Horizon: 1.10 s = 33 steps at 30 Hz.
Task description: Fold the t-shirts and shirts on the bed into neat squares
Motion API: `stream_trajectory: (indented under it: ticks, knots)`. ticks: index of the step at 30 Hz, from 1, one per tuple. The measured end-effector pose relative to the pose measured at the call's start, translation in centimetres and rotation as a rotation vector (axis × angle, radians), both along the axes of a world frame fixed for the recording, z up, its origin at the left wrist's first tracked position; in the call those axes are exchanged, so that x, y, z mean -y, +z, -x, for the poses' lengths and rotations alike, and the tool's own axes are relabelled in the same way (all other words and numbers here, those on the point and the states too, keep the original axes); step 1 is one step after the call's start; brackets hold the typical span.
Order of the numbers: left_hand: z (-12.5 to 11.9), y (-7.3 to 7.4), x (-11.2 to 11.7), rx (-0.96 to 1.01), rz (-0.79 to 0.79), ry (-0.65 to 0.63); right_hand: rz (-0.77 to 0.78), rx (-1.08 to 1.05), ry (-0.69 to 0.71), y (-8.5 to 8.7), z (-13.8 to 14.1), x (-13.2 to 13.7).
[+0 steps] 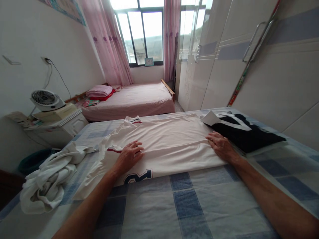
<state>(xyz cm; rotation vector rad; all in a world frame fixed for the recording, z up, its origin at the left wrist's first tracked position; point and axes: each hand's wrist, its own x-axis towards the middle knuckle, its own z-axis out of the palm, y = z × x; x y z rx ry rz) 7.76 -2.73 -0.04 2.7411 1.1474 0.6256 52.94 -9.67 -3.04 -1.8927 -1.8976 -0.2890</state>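
White cloth fills the middle of the checked blue bed: a shirt lies spread flat across it, its dark-trimmed collar at the far edge and a dark printed letter near the front hem. Left hand rests palm down on the shirt near a red-striped sleeve, fingers spread and gripping nothing. Right hand lies flat on the shirt's right edge, fingers open, just beside a folded black garment with a white collar. A crumpled white garment is heaped at the bed's left edge. A small fan sits on a nightstand.
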Motion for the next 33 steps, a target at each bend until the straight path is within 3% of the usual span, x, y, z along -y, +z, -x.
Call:
stream_trajectory:
  ticks: [6,13,18,25,33]
  knots:
    - [0.6,-1.4,-0.1,0.083,0.034,0.031,0.025,-0.065,0.002,0.0,-0.9,0.4]
    - [0.3,-1.4,-0.3,0.096,0.032,0.037,0.044,-0.135,0.04,0.3,-1.0,-0.3]
    - [0.4,-1.8,-0.4,0.075,-0.012,-0.012,-0.007,-0.332,0.049,0.7,-1.1,-0.3]
    - [-0.4,-1.6,-0.1,0.154,-0.016,-0.023,0.015,-0.536,-0.035,2.1,-0.6,0.6]
    - [-0.8,-0.8,1.0,0.224,-0.018,0.152,-0.002,-0.674,-0.14,3.2,0.1,1.2]
